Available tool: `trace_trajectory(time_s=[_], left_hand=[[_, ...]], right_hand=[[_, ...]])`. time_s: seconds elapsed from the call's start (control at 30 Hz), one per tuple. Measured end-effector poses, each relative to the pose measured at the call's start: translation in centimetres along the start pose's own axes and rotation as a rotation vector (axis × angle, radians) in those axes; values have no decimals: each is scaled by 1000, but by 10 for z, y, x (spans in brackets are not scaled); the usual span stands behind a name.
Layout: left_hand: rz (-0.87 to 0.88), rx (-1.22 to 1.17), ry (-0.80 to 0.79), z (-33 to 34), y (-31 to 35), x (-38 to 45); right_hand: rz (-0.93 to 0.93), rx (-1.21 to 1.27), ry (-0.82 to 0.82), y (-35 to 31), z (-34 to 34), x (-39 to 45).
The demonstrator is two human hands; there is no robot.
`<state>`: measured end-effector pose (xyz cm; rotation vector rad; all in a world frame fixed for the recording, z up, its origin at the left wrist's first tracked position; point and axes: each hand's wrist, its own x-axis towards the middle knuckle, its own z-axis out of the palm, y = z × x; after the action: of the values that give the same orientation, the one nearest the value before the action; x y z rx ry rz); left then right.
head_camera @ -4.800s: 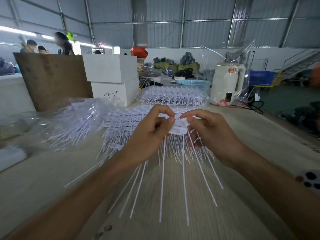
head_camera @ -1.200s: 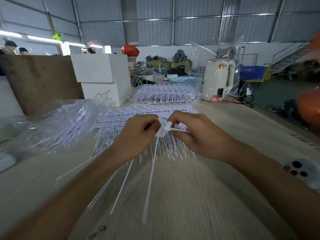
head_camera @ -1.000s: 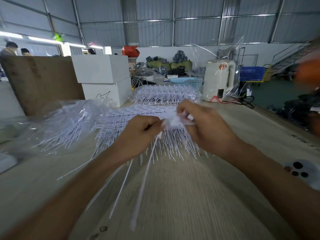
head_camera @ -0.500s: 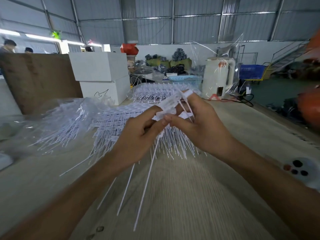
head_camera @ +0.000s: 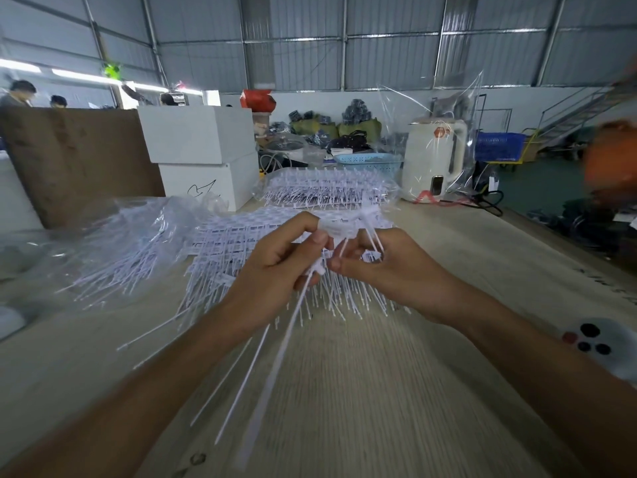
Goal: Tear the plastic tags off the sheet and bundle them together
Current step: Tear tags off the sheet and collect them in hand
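A: Where the two hands meet above the tabletop (head_camera: pixel 396 391), what is held?
B: Item one: a bundle of tags (head_camera: pixel 275 367), white plastic, long tails hanging toward the camera. Left hand (head_camera: pixel 275 267), fingers curled round the bundle's heads. Right hand (head_camera: pixel 382 267), thumb and forefinger pinching a tag at the same spot.
A: And the sheet?
B: Item two: sheet of tags (head_camera: pixel 227 236), flat on the tabletop just behind the hands. Item three: bagged tags (head_camera: pixel 117 250), left of the sheet. Item four: white boxes (head_camera: pixel 200 150), behind it.
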<state>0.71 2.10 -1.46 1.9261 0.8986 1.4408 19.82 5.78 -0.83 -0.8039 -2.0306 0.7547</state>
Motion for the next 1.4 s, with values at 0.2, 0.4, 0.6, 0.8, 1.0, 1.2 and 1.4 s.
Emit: trace_trajectory(time_s=[0.2,0.4,0.6,0.8,1.0,1.2,1.4], left_hand=[[12,-68,17,-4,0,4],[-2,49,104,-4,-7,6],[27,194,54,-6,-12,6],[-10,25,18,-4,-12,5],[31,211,-66,-12,-10,5],[85,360,-9,-13,-7,4],[47,342,-30,-13,-5,7]], right_hand=[[13,-112,14,-11,10,1],[172,268,38,-11,13,-2],[185,262,-24,-14,12,-2],[110,320,-120,-17,11,-3],[185,472,-140,-17,-5,-2],[165,500,-125,-14,-11,-1],[-20,11,-148,-15,-16,-3]])
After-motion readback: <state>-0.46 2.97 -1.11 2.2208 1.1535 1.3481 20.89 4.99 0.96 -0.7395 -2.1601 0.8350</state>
